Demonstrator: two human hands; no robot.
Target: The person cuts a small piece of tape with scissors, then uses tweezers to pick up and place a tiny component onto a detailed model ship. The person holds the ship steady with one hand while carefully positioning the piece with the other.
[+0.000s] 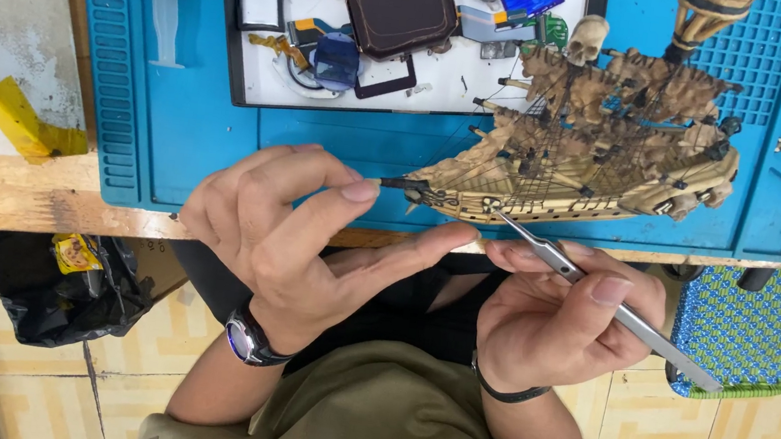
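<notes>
Two tweezers point(599, 300) tips vanish against the model ship point(577, 153), contact unclear.

The model ship point(588, 145), tan with tattered brown sails, dark rigging and a small skull at its top, lies on its side on the blue mat, its dark bowsprit touching my fingertip. The slim steel tweezers point(599, 300) slant upward, tips meeting its hull.
</notes>
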